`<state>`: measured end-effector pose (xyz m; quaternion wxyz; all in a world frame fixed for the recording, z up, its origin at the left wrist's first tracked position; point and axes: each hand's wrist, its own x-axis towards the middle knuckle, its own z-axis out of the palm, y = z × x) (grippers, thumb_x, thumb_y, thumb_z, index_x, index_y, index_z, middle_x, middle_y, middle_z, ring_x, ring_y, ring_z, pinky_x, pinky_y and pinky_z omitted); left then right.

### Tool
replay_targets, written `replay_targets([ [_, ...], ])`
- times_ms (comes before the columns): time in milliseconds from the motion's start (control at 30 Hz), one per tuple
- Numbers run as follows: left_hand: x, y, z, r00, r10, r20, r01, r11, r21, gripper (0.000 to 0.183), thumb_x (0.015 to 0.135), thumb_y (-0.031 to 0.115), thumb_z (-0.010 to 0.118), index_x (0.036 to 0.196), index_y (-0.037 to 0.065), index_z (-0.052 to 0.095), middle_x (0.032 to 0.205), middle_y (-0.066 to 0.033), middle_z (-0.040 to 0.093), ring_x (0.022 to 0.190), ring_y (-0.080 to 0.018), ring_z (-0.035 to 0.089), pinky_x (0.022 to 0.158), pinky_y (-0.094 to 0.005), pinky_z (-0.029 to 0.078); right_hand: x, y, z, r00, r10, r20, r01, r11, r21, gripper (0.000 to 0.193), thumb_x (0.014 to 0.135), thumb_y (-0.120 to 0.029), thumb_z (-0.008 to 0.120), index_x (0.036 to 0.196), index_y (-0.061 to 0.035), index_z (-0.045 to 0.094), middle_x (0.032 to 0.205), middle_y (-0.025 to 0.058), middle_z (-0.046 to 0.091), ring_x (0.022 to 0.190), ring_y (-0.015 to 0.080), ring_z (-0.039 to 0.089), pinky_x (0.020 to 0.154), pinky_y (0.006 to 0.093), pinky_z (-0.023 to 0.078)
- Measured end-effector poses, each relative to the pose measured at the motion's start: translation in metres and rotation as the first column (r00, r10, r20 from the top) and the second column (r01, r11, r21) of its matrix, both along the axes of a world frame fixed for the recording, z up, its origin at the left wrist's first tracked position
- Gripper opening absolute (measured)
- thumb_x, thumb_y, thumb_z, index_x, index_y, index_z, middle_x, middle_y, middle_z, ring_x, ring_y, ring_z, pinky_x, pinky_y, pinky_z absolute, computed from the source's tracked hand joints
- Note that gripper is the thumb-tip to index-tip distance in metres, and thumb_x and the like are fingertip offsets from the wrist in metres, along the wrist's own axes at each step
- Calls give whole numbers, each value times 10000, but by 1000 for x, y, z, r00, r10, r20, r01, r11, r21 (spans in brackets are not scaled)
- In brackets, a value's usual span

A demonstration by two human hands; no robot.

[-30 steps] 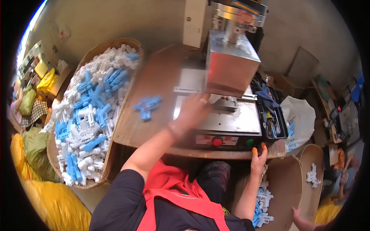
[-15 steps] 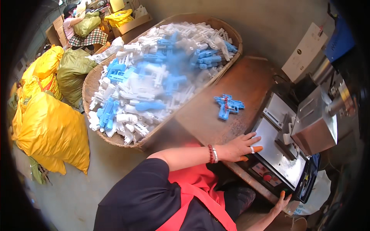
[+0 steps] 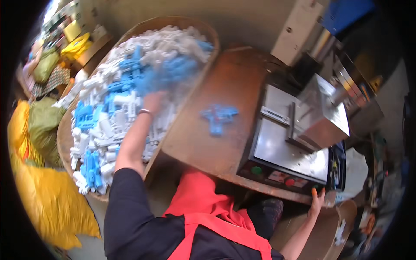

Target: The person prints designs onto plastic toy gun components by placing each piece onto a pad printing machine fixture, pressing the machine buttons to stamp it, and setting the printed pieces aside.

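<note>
My left hand (image 3: pixel 155 104) reaches into a large oval wicker basket (image 3: pixel 65 141), over a heap of white plastic toy-gun parts (image 3: pixel 104 125) and blue ones (image 3: pixel 89 167). Motion smears its fingers, so I cannot make out a grip. At the front right corner of a bench press machine (image 3: pixel 260 151), my right hand (image 3: pixel 317 200) has its fingers apart, a fingertip at a green button. A metal block (image 3: pixel 325 112) hangs over the machine's steel plate. Between basket and machine, a blue toy gun (image 3: pixel 216 118) lies on the wooden table (image 3: pixel 190 151).
Yellow sacks (image 3: pixel 54 203) and an olive sack (image 3: pixel 45 125) stand on the floor left of the basket. Another person (image 3: pixel 32 71) is at the far left, beside cardboard boxes. Beneath the table's right end is a carton (image 3: pixel 346 214), with a white bag above it.
My left hand has left the machine's plate and swung left into the basket. The white part seen under the block no longer shows. My right hand stays at the machine's corner; the view has shifted.
</note>
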<state>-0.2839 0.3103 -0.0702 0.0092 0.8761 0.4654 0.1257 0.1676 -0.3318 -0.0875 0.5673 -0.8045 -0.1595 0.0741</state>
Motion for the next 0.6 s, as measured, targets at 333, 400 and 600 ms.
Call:
replay_targets([
  [333, 218, -171, 81, 591, 167, 789, 473, 721, -507, 378, 878, 403, 647, 1004, 69, 523, 845, -89, 617, 574, -146, 589, 372, -267, 415, -7, 111, 62, 830, 161, 534, -155, 986, -56, 280, 907, -18, 507, 1174, 36, 572, 1188, 160, 573, 1127, 282, 536, 989, 336, 389],
  [400, 240, -196, 41, 550, 253, 796, 561, 594, -577, 394, 903, 426, 599, 1033, 65, 508, 833, -91, 619, 567, -152, 584, 387, -267, 417, 8, 144, 61, 690, 204, 695, -136, 979, -153, 268, 919, -65, 518, 1162, 37, 564, 1206, 166, 559, 1122, 310, 528, 982, 359, 392],
  [600, 221, -277, 54, 585, -299, 754, 544, 834, -91, 417, 888, 320, 642, 1167, 43, 503, 974, -129, 609, 822, -219, 595, 665, -304, 470, 53, 191, 55, 668, 210, 714, -224, 972, -77, 264, 832, -175, 653, 1051, -42, 590, 1047, 170, 571, 981, 380, 519, 849, 422, 410],
])
